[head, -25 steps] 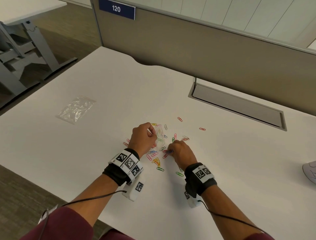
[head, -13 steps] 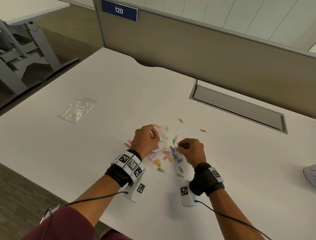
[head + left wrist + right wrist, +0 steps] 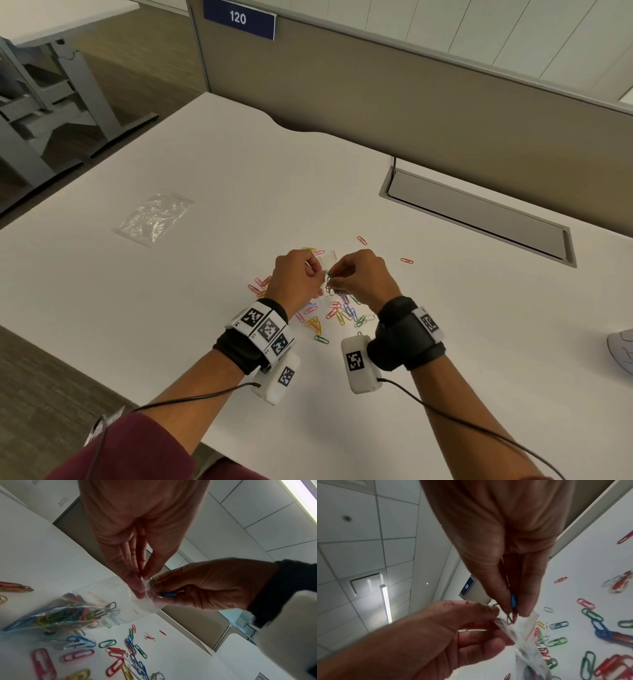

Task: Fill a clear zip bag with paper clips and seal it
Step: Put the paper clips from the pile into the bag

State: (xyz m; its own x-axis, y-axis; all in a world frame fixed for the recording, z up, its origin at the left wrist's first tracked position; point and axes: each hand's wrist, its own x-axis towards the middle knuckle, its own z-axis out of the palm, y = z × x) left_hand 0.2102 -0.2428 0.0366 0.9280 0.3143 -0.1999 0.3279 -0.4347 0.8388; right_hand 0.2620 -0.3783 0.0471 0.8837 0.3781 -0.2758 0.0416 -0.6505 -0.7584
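My left hand (image 3: 317, 272) pinches the rim of a small clear zip bag (image 3: 96, 601) and holds its mouth up above the white table (image 3: 205, 308). The bag's bottom, packed with several coloured paper clips (image 3: 65, 615), sags toward the table. My right hand (image 3: 337, 279) pinches a small bunch of clips (image 3: 329, 287), a blue one (image 3: 513, 600) among them, right at the bag's mouth (image 3: 525, 628). Both hands touch there. More loose clips (image 3: 339, 313) lie scattered on the table beneath and around the hands.
Another clear zip bag (image 3: 154, 217) lies flat at the table's left. A grey cable hatch (image 3: 476, 216) sits at the back right, under the beige divider (image 3: 411, 102). A white object (image 3: 621, 346) pokes in at the right edge. The table's front edge is close to my forearms.
My right hand picked up clips from the pile, lifted off the table and moved up and left to the bag's mouth. The left hand has kept holding the bag.
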